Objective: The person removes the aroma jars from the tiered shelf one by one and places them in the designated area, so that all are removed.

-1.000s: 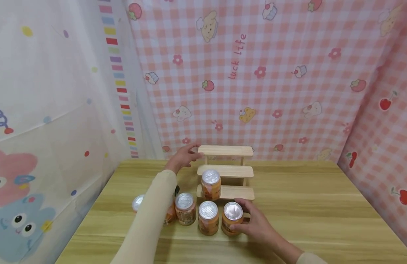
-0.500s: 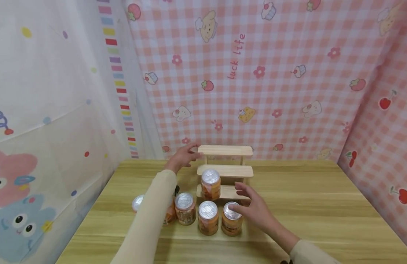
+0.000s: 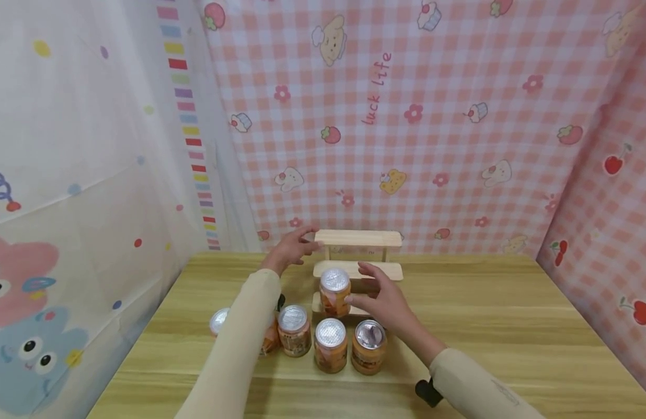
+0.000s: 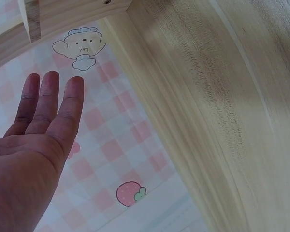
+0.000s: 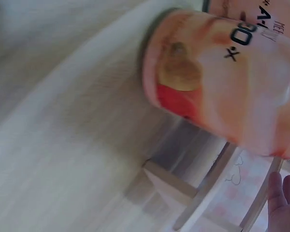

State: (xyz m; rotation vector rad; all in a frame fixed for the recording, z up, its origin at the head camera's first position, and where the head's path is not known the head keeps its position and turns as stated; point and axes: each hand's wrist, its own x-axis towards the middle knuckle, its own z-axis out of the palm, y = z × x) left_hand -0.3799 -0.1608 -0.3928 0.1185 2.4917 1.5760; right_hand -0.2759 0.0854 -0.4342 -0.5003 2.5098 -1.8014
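Note:
At the left end of the three-tier wooden shelf, my left hand holds the top board between thumb and forefinger. Its other fingers stay extended in the left wrist view. An orange can with a silver lid stands upright on the left of the lowest tier. My right hand is just right of this can, fingers spread and nothing held; whether the thumb touches it, I cannot tell. In front of the shelf stand two similar cans, a middle can and a right-hand can.
Further left stands another can, with more cans partly hidden behind my left sleeve. A black wrist device hangs beside my right sleeve. The wood-grain table meets a pink checked cloth at the back.
My right hand has let go of the right-hand can and moved up and left to the can on the lowest tier. The left hand has stayed on the shelf.

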